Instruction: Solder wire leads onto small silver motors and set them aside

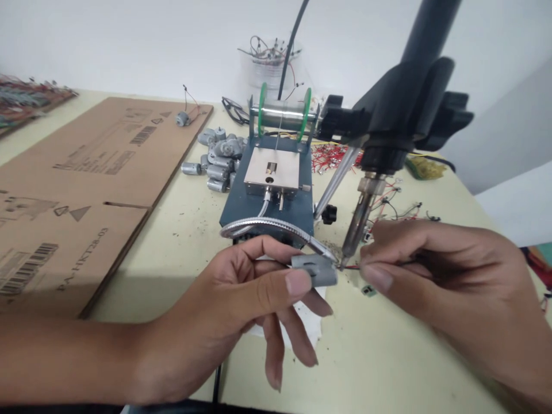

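Note:
Between thumb and fingers, my left hand (250,293) grips a small grey motor (321,271), its end turned to the right. Just past that end is the tip of a mounted soldering iron (357,224), with the end of the bent metal solder guide tube (297,230) beside it. My right hand (435,282) pinches a red and black wire (353,267) that runs to the motor's end by the tip. A small green circuit board (368,290) shows below the right fingers. Whether wire and motor touch is too small to tell.
A solder feeder (278,190) with a green-rimmed spool (284,118) stands at the centre. Several grey motors (219,158) are piled to its left, near cardboard sheets (95,149). Red wires (332,158) lie behind the iron. A clear tub (267,69) of wired parts stands by the wall.

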`<action>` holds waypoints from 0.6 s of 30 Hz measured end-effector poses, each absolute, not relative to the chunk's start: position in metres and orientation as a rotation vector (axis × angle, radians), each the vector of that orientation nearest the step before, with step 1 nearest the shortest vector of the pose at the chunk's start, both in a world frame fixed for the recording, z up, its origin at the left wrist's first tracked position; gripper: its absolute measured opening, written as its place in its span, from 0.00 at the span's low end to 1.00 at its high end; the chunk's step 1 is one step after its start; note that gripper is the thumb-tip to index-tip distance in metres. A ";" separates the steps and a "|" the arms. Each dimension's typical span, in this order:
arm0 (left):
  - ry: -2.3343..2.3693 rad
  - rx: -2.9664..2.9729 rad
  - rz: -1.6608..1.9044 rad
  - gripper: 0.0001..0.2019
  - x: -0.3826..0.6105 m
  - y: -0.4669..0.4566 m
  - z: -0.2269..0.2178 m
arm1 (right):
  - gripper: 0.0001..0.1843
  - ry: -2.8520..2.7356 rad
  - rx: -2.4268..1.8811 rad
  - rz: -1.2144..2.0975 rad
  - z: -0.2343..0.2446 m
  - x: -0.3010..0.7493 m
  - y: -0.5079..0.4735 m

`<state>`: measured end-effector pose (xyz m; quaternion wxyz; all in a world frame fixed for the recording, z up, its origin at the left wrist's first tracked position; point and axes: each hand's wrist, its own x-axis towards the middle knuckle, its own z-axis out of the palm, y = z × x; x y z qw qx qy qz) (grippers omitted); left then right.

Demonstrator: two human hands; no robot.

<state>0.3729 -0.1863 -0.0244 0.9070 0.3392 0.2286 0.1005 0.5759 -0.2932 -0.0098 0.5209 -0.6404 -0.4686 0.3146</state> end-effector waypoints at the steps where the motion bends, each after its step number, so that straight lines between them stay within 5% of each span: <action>1: 0.470 0.698 0.209 0.07 0.373 -0.186 -0.024 | 0.08 -1.122 -1.512 0.767 -0.011 0.576 -0.294; 18: 0.462 0.694 0.218 0.09 0.374 -0.185 -0.029 | 0.09 -1.143 -1.457 0.806 -0.015 0.577 -0.295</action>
